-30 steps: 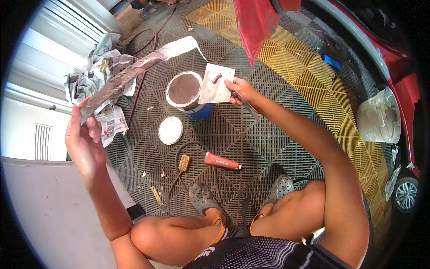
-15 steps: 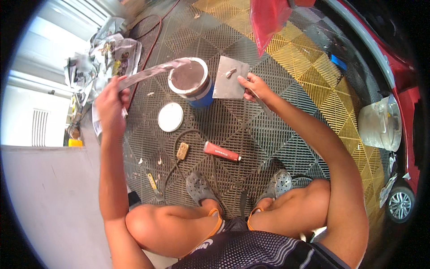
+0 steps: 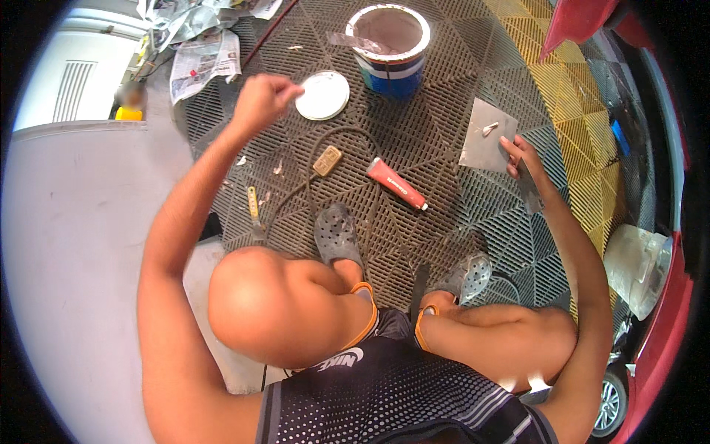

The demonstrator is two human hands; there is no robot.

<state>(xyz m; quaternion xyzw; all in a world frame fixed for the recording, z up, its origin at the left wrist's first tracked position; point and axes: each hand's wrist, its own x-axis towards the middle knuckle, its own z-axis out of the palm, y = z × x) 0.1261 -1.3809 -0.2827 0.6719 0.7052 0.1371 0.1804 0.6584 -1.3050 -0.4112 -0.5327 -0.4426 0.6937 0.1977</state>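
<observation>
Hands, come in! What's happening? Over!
Left hand at edge of white lid, contact unclear. Right hand gripping square grey sheet and thin blade. Blue tin open, strip in its mouth. Red tube on grid floor, apart from both hands.

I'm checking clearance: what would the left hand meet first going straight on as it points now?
Probably the round white lid, just beside the left hand in the picture; depth is unclear, so it may pass above.

Bright light glares off the left knee (image 3: 240, 307) and white panel (image 3: 109, 78), while fisheye distortion bends edges toward black corners.
</observation>
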